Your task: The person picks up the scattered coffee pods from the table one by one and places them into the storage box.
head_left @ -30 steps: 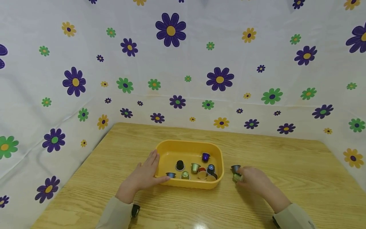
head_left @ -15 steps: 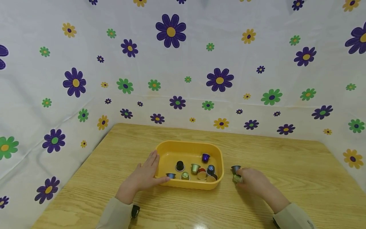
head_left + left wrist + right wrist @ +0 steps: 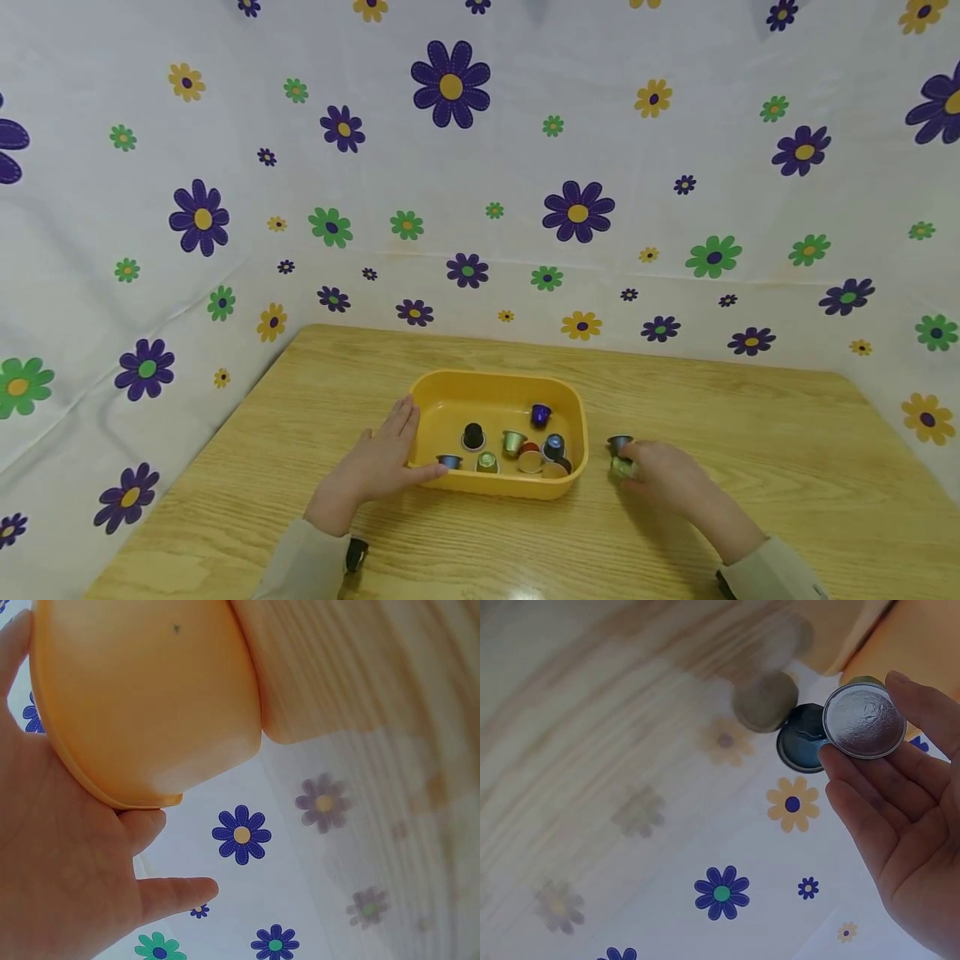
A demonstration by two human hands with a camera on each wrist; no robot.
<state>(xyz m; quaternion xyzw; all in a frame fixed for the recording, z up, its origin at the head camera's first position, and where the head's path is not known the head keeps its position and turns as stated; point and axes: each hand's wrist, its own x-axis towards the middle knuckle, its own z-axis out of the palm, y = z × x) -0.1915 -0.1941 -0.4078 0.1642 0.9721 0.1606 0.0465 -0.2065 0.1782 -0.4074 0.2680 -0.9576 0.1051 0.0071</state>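
Observation:
My left hand (image 3: 372, 460) lies along the left end of a yellow plastic tray (image 3: 495, 481), fingers extended and thumb at the front rim. The left wrist view shows the tray's wall (image 3: 150, 690) beside the spread fingers. To the right of the tray, my right hand (image 3: 671, 483) pinches a light green coffee capsule (image 3: 622, 468) between thumb and fingers. Its silver foil lid (image 3: 864, 720) faces the right wrist camera. Just behind it lies a dark grey-blue capsule (image 3: 619, 443), which the green one overlaps in the right wrist view.
Inside the tray are several capsules, among them a black one (image 3: 473, 435), a purple one (image 3: 540, 415) and a pale green one (image 3: 513, 442). The wooden table (image 3: 720, 408) extends around the tray. A flower-patterned white cloth (image 3: 502, 167) hangs behind and beside it.

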